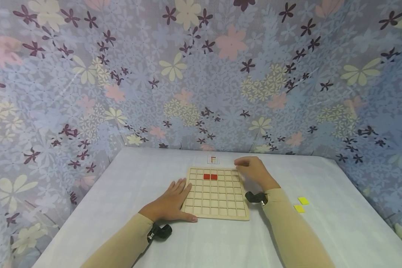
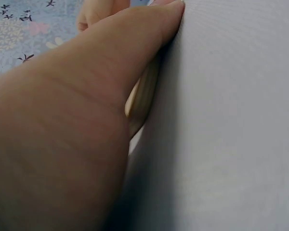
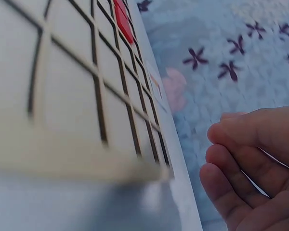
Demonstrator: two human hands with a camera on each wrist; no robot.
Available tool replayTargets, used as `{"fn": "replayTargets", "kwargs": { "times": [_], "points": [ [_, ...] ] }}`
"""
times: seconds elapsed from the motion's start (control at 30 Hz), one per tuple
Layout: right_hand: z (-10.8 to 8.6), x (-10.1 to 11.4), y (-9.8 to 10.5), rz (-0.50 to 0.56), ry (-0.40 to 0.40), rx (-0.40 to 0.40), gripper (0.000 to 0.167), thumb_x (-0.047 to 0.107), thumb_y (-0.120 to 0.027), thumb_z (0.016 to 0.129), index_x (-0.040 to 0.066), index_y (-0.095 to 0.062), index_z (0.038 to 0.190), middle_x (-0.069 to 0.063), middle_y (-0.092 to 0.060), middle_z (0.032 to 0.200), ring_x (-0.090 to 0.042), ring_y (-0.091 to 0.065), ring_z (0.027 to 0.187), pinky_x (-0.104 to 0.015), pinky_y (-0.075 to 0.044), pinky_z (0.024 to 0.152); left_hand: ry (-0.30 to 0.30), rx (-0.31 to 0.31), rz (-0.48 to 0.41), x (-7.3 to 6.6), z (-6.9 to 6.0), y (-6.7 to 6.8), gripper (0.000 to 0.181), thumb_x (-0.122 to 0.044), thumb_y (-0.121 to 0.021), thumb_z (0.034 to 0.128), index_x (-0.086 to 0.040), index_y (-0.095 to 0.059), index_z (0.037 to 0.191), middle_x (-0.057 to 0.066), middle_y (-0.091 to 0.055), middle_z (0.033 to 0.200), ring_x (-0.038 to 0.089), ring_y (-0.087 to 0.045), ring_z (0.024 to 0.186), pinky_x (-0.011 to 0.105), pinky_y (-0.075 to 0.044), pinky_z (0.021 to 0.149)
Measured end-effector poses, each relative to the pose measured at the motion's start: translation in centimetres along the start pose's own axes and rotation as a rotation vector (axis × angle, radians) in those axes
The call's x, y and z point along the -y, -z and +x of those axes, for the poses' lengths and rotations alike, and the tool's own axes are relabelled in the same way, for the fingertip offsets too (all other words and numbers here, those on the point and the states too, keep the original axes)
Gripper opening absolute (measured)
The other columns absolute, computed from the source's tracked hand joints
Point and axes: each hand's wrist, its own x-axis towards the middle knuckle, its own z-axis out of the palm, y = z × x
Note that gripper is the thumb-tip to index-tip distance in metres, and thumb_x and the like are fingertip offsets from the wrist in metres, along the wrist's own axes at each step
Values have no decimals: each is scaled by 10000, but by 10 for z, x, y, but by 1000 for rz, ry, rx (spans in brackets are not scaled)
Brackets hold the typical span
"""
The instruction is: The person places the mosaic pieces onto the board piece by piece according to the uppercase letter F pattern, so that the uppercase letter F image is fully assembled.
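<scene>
A wooden grid board (image 1: 219, 204) lies flat on the table, with two red square tiles (image 1: 214, 177) side by side in a row near its far edge. My left hand (image 1: 171, 201) rests at the near left corner of the board. Its spread fingers touch the left side and its thumb lies along the front edge; the left wrist view shows mainly the thumb side. Past the board's far right corner is my right hand (image 1: 252, 169), raised above the table. Its fingers (image 3: 226, 187) are loosely bent, thumb near the index fingertip, and no object shows between them.
Behind the board lies a small pattern card (image 1: 213, 159) with a printed grid and coloured squares. Two yellow square tiles (image 1: 303, 201) lie on the white tablecloth (image 1: 325, 230) to the right of my right forearm. A flowered curtain (image 1: 201, 74) rises behind the table.
</scene>
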Motion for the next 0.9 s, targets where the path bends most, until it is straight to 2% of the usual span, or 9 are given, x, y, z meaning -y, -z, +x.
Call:
{"fn": "replayTargets", "kwargs": {
  "times": [0.27, 0.73, 0.9],
  "points": [
    [-8, -21, 26, 73, -77, -52, 359, 218, -703, 1040, 51, -707, 1357, -118, -673, 1371, -359, -564, 1315, -560, -414, 1104, 2, 9, 8, 1, 0, 0, 1376, -976, -537, 749, -44, -158, 1688, 210, -43, 1734, 333, -9, 1593, 495, -26, 1255],
    [-29, -62, 69, -110, -140, -108, 351, 215, -705, 1036, 34, -711, 1337, -194, -663, 1361, -422, -566, 1289, -611, -419, 1088, -11, 3, 3, 1, 0, 0, 1358, -959, -544, 767, -33, -166, 1685, 226, -51, 1728, 354, -23, 1590, 511, -37, 1254],
    [-37, -77, 82, -125, -124, -67, 389, 212, -722, 1024, 19, -693, 1361, -204, -660, 1361, -429, -565, 1279, -617, -419, 1082, -21, 2, 1, 1, 0, 0, 1352, -941, -563, 778, -19, -162, 1681, 246, -45, 1723, 363, -18, 1589, 516, -37, 1253]
  ]
}}
